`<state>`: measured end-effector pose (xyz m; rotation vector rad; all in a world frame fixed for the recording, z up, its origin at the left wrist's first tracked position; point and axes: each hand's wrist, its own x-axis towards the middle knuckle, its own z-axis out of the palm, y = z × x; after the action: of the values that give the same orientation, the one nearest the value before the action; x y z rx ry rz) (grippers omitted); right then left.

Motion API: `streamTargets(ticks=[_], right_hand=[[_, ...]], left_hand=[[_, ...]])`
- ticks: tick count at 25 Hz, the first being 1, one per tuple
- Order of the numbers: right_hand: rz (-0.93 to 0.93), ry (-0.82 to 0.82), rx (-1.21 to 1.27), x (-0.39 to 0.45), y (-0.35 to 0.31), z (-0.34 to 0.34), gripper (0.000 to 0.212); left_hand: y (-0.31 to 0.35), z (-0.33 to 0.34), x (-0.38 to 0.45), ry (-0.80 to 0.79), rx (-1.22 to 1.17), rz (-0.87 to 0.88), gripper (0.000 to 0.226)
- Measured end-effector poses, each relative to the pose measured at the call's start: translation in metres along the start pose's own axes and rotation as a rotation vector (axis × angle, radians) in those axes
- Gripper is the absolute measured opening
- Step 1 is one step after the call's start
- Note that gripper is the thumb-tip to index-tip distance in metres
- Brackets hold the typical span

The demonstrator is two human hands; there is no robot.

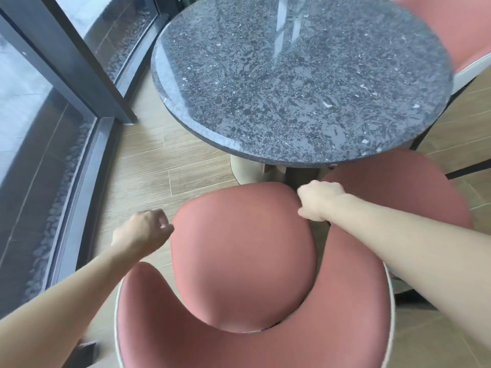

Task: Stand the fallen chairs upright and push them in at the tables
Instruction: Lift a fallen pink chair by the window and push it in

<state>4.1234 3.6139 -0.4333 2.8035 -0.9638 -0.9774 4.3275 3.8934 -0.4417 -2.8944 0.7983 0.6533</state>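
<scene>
The pink upholstered chair with the rounded seat and curved backrest [243, 258] stands upright just in front of the round dark speckled stone tabletop [300, 75], its seat front near the tabletop's edge but not yet under it. The person's left hand [142, 231] is at the seat's left edge with fingers curled, touching or just beside the cushion; whether that grip actually holds the edge cannot be told. The right hand [318, 200] has its fingers curled over the seat's far right corner, apparently gripping it.

The step in hand looks to be the push-in. To do it well, both hands should take equal hold on opposite sides of the seat and drive it straight toward the pale pedestal base [247, 171], so the chair does not swing. A second pink chair [398, 197] stands just beside on the right, close to touching; drifting right would knock it. A low, steady slide across the wood-plank floor [159, 160] should keep the legs from catching.
</scene>
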Motion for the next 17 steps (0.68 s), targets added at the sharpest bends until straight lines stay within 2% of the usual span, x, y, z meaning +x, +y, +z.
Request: streamTargets(ticks=[3, 8, 12, 17], right_hand=[[-0.035, 0.055, 0.382, -0.074, -0.031, -0.026, 0.025], [-0.082, 0.264, 0.876, -0.188, -0.020, -0.030, 0.012], [-0.075, 0.344, 1.163, -0.257, 0.025, -0.028, 0.011], [-0.023, 0.422, 1.048, -0.306, 0.129, 0.014, 0.017]], left_hand=[[0.046, -0.043, -0.054, 0.080, -0.523, 0.097, 0.009], [0.099, -0.093, -0.160, 0.096, -1.062, 0.294, 0.016], [0.124, -0.107, -0.246, 0.163, -1.281, 0.341, 0.019], [0.156, -0.078, -0.319, 0.249, -1.296, 0.281, 0.018]])
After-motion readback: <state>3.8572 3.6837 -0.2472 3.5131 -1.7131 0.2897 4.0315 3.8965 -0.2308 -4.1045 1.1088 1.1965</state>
